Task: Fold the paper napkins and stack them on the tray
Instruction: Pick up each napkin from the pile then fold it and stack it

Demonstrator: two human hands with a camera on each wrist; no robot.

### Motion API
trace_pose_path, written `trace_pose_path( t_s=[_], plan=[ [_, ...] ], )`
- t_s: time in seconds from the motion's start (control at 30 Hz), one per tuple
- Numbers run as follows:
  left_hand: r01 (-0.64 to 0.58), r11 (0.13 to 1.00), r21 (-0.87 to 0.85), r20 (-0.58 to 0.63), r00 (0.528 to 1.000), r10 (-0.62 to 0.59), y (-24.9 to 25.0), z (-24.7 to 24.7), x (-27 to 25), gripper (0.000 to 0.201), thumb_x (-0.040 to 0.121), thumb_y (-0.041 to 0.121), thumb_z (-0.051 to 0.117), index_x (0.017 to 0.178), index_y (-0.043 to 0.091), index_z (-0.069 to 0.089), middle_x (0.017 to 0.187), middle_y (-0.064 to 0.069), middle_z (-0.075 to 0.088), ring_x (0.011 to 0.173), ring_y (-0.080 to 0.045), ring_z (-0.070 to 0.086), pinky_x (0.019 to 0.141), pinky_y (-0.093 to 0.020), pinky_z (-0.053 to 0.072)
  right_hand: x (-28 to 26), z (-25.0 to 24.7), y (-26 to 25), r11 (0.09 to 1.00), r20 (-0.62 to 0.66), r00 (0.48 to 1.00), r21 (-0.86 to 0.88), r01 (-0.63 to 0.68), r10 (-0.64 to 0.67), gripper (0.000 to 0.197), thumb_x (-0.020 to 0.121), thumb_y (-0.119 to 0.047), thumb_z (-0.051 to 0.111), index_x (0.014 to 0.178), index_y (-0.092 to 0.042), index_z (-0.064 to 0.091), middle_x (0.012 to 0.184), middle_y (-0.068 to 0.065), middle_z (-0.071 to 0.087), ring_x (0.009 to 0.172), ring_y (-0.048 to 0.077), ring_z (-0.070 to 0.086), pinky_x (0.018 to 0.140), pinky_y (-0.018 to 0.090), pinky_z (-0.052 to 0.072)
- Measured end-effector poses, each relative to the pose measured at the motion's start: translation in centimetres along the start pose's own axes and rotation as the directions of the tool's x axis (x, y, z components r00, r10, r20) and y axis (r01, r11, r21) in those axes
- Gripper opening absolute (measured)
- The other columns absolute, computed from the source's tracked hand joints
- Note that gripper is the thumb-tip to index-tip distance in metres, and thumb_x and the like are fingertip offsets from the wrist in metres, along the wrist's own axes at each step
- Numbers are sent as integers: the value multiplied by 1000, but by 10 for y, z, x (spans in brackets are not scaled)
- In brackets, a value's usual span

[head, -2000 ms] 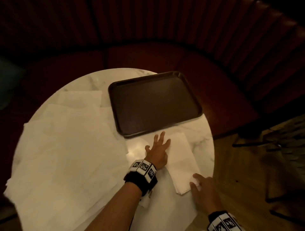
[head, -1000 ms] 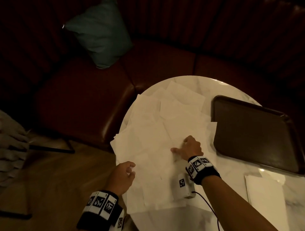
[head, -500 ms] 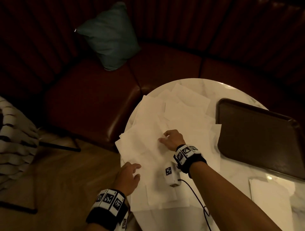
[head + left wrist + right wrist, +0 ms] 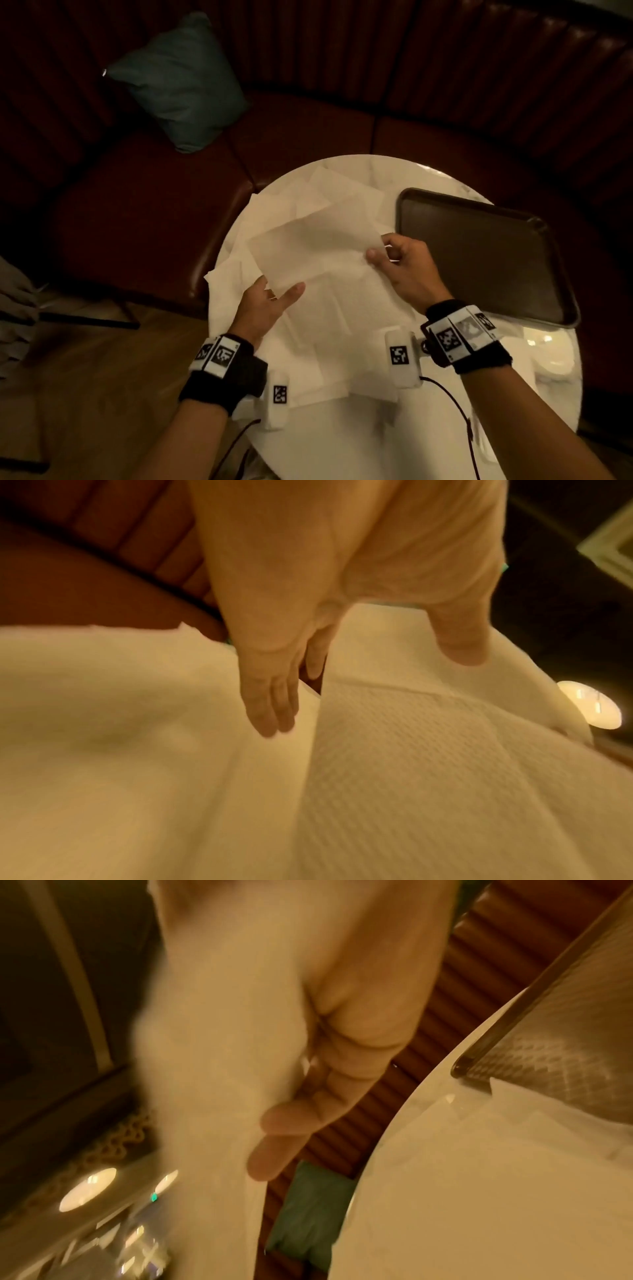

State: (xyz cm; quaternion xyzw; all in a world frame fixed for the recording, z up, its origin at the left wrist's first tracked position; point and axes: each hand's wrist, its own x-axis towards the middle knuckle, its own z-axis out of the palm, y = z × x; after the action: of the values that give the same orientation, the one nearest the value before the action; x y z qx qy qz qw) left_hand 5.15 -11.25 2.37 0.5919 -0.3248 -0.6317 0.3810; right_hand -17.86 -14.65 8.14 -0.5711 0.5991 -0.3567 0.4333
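A white paper napkin is lifted unfolded above a loose pile of napkins on the round marble table. My left hand pinches its near left corner, thumb on top and fingers beneath; the left wrist view shows the fingers under the textured napkin. At the napkin's right corner my right hand pinches it between thumb and forefinger, and the right wrist view shows the napkin blurred against the fingers. The dark tray lies bare just right of that hand.
A curved dark red booth seat wraps round the table's far side, with a teal cushion on it. Wooden floor lies to the left. The pile of napkins overhangs the table's left edge.
Both hands went from resting on the pile to pinching one napkin by its corners and raising it. My right hand moved right, toward the tray.
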Motion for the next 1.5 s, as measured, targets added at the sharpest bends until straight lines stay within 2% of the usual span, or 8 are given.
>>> trace_pose_path(
  t_s=[0.13, 0.27, 0.6, 0.73, 0.83, 1.13, 1.33, 1.5],
  plan=[
    [37, 975, -217, 134, 991, -8, 26, 43, -10, 43, 73, 18, 71, 112, 6, 60, 107, -10, 70, 95, -23, 67, 74, -32, 57, -25, -45, 1, 994, -76, 997, 105, 11, -3, 14, 89, -11, 61, 98, -1, 64, 73, 3, 66, 70, 16, 58, 69, 31, 49],
    [-83, 993, -83, 160, 983, 95, 45, 69, -21, 17, 82, 5, 64, 99, 5, 66, 97, -12, 71, 90, -24, 68, 75, -31, 57, -51, -91, 9, 969, -3, 992, 215, -126, 130, 24, 87, -16, 63, 106, -3, 64, 95, 16, 72, 84, 28, 69, 76, 41, 57],
    [-242, 964, 109, 381, 906, 185, 65, 139, -50, 15, 80, -1, 62, 91, 8, 67, 86, -2, 74, 82, -14, 69, 73, -27, 58, -107, -166, 42, 941, -78, 990, 327, -88, 120, 22, 86, -5, 60, 107, -8, 68, 103, 9, 73, 94, 23, 70, 79, 33, 58],
    [-295, 946, 138, 423, 881, 213, 63, 163, -55, 17, 82, -3, 59, 92, 7, 68, 84, -2, 72, 79, -15, 68, 68, -26, 57, -128, -187, 57, 914, -152, 982, 403, -44, 114, 15, 70, -11, 71, 84, -17, 74, 85, 1, 75, 81, 14, 71, 67, 22, 56],
    [-302, 938, 172, 462, 865, 194, 62, 177, -57, 36, 87, -9, 48, 65, 13, 66, 70, 0, 68, 65, -15, 65, 52, -23, 52, -145, -203, 64, 930, -175, 981, 366, -15, 85, 31, 74, 3, 65, 62, -24, 74, 69, -5, 73, 67, 8, 69, 55, 19, 53],
    [-192, 967, 166, 441, 892, 101, 51, 233, -58, 35, 89, 5, 35, 64, 5, 60, 77, -11, 57, 75, -21, 55, 61, -24, 46, -194, -230, 87, 868, -269, 937, 493, -66, 224, 30, 80, 18, 45, 65, 5, 68, 54, 5, 66, 52, 13, 63, 48, 17, 49],
    [-418, 785, 457, 554, 825, 116, 23, 269, -40, 16, 78, 4, 70, 88, 17, 69, 89, -4, 69, 80, -15, 64, 74, -24, 53, -227, -220, 130, 925, -411, 853, 327, -192, 322, 8, 73, 5, 73, 76, -2, 72, 66, -2, 72, 61, 7, 64, 54, 19, 53],
    [-575, 574, 583, 535, 803, 261, -10, 314, -20, 7, 72, 12, 76, 71, 14, 70, 70, -1, 68, 64, -11, 59, 61, -10, 46, -258, -184, 167, 872, -465, 749, 370, -320, 471, 10, 72, 3, 75, 75, -5, 72, 68, 12, 68, 49, 12, 61, 53, 21, 55]
  ],
)
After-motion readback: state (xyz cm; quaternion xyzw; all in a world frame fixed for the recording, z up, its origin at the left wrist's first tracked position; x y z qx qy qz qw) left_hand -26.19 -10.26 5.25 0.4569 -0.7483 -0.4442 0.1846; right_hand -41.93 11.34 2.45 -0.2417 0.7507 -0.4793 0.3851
